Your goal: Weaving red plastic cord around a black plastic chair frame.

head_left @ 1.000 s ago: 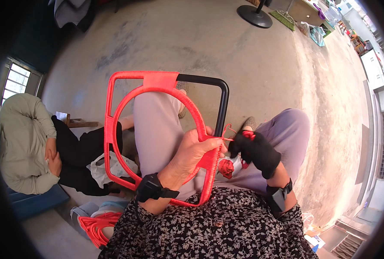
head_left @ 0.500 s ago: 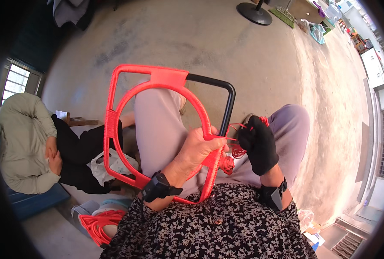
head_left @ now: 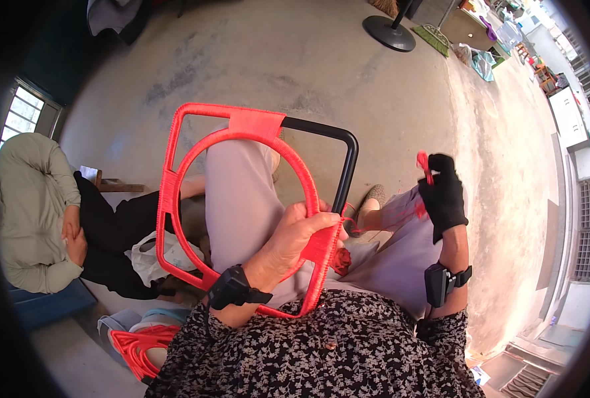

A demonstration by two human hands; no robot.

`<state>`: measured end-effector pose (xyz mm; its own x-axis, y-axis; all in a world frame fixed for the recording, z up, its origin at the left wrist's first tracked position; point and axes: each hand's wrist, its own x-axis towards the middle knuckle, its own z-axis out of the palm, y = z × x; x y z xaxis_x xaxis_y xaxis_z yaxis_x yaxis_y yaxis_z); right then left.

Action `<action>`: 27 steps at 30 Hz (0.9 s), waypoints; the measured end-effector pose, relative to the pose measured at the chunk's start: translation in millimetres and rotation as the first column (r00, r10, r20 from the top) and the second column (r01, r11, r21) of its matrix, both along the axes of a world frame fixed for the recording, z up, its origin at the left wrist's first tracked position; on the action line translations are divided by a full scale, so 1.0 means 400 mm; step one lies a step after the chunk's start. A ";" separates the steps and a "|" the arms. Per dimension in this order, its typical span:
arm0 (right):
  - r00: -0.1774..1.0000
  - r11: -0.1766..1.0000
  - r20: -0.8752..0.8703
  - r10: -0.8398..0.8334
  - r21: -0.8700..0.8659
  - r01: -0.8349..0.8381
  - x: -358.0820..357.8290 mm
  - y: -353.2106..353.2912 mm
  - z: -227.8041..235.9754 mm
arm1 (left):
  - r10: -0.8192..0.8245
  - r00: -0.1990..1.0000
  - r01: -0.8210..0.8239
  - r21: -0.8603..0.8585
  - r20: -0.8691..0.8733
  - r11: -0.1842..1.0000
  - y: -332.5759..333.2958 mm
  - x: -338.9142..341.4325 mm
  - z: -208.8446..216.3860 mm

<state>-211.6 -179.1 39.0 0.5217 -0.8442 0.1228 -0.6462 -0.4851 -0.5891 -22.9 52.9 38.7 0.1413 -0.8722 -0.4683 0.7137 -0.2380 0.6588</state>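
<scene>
A squarish frame with a round ring inside it (head_left: 311, 176) rests over my lap, mostly wrapped tightly in red cord. Its upper right corner is bare black tube (head_left: 349, 156). My left hand (head_left: 292, 235) is closed on the frame's right side, thumb pressed where the wrapping meets the bare tube. Out to the right, above my knee, my right hand (head_left: 444, 192), in a black glove, is closed on a small bundle of red cord (head_left: 423, 162). Loose red cord, partly blurred, runs between the frame and this hand. Another red clump (head_left: 341, 261) hangs beside the frame.
A seated person (head_left: 39, 212) with clasped hands is at the left, near a white plastic bag (head_left: 150, 262). Red-wrapped pieces (head_left: 139, 348) lie at my lower left. A round black stand base (head_left: 389, 33) and a green broom (head_left: 433, 38) stand far off.
My right hand has swung right and a little up, away from the frame, carrying the cord bundle and drawing the cord out. My left hand keeps its hold on the frame.
</scene>
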 end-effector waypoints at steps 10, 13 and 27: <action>0.752 0.524 -0.342 0.563 -0.556 -0.645 0.299 0.203 0.128 | 0.118 0.979 -0.112 0.047 -0.168 0.993 -0.007 0.003 -0.051; 0.668 0.523 -0.255 0.699 -0.455 -0.721 0.284 0.214 0.118 | 0.160 0.977 -0.153 0.055 -0.138 0.987 -0.021 -0.005 -0.044; 0.885 0.658 0.359 0.297 0.594 -0.462 0.139 0.207 -0.012 | 0.021 0.999 -0.023 0.060 0.027 0.998 -0.015 0.000 0.017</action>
